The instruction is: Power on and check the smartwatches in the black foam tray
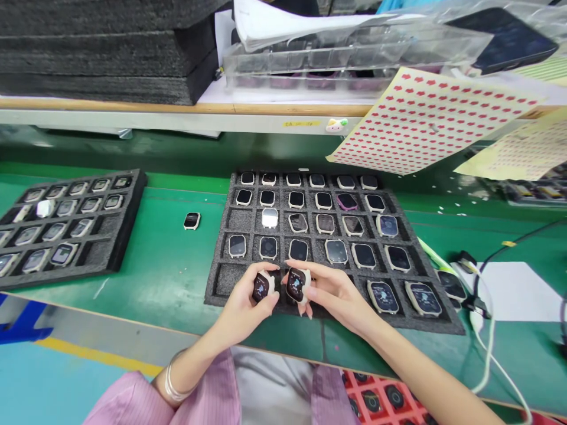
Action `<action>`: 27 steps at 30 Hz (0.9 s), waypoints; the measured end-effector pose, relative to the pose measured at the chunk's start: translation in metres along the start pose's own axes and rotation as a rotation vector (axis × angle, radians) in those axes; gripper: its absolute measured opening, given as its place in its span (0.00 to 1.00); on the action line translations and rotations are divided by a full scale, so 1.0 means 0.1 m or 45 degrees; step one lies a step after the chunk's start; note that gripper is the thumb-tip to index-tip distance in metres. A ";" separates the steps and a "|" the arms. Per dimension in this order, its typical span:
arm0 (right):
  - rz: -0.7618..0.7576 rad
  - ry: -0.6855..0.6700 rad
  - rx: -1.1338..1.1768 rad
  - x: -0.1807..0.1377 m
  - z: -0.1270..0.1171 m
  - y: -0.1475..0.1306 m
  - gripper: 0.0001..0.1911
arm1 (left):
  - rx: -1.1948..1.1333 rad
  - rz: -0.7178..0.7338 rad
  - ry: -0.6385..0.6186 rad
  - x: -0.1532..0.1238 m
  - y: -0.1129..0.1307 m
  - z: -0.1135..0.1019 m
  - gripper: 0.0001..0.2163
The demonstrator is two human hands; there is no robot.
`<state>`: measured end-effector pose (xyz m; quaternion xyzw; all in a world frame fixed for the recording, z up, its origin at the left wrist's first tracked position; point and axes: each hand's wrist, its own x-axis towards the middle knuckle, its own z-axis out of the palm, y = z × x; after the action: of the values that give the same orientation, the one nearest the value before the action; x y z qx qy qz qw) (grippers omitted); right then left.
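Note:
My left hand point(250, 298) is closed around a smartwatch body point(262, 287) with a pale case and a lit dark screen. In my right hand point(330, 289) is a second, similar smartwatch point(296, 284), its screen also lit and tilted toward me. Both watches are held side by side over the front row of a grey foam tray point(234, 219). Rows of strapless watches fill most of the tray's pockets, mostly pale-cased, one with a purple case point(346, 202). Two watches at the front right show lit screens. My hands hide part of the front row.
Another foam tray of watches point(128, 236) lies at the left, with a lone watch point(192, 221) between the trays. Cables point(489, 330) and white paper point(522, 289) are at the right. A sticker sheet point(425, 124) hangs from the shelf point(177, 118). Below the bench edge sits a red tray point(381, 386).

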<state>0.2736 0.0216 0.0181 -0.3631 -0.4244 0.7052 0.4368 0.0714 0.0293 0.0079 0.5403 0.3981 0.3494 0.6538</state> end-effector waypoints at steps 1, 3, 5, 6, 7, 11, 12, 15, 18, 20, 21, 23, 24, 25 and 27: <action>-0.004 -0.004 0.001 0.00 0.00 0.00 0.24 | -0.010 0.007 0.001 0.00 0.00 0.00 0.16; -0.007 0.001 0.008 0.00 0.00 0.00 0.24 | -0.003 0.021 0.012 0.00 -0.01 0.00 0.15; -0.006 0.004 0.013 0.00 0.00 -0.01 0.23 | 0.039 0.009 0.012 0.00 -0.01 -0.01 0.12; -0.008 0.000 0.015 0.00 -0.01 -0.01 0.22 | 0.057 0.000 0.011 0.00 -0.02 -0.01 0.11; -0.011 -0.005 0.014 0.00 -0.01 -0.01 0.22 | 0.066 -0.009 0.006 0.00 -0.02 -0.01 0.11; -0.010 -0.019 -0.008 0.00 -0.01 -0.01 0.23 | 0.023 -0.002 -0.002 -0.01 -0.02 -0.01 0.14; -0.009 -0.019 -0.013 -0.01 -0.01 -0.02 0.24 | 0.027 0.001 -0.003 -0.01 -0.02 -0.01 0.14; -0.003 -0.019 -0.025 -0.01 -0.01 -0.02 0.23 | 0.073 -0.007 0.002 -0.01 -0.02 -0.01 0.12; 0.000 -0.050 -0.026 -0.02 -0.02 -0.03 0.22 | 0.071 0.004 0.017 -0.01 -0.01 0.00 0.13; -0.009 -0.062 -0.021 -0.02 -0.03 -0.03 0.22 | 0.057 0.025 0.024 -0.01 -0.01 0.00 0.14; -0.013 -0.059 -0.023 -0.02 -0.03 -0.04 0.23 | 0.057 0.030 0.025 -0.01 -0.01 -0.01 0.14; -0.012 -0.043 -0.036 -0.02 -0.03 -0.05 0.22 | 0.069 0.024 0.023 -0.02 -0.01 -0.01 0.13; -0.005 -0.039 -0.043 -0.02 -0.03 -0.05 0.22 | 0.079 0.015 0.022 -0.02 -0.01 -0.01 0.13; 0.002 -0.039 -0.049 -0.03 -0.02 -0.05 0.21 | 0.089 0.009 0.024 -0.03 -0.02 -0.01 0.13; 0.017 -0.046 -0.058 -0.03 -0.02 -0.06 0.21 | 0.090 0.014 0.032 -0.02 -0.02 -0.01 0.13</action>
<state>0.2782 0.0207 0.0238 -0.3630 -0.4459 0.7047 0.4158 0.0699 0.0271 0.0063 0.5608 0.4155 0.3456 0.6272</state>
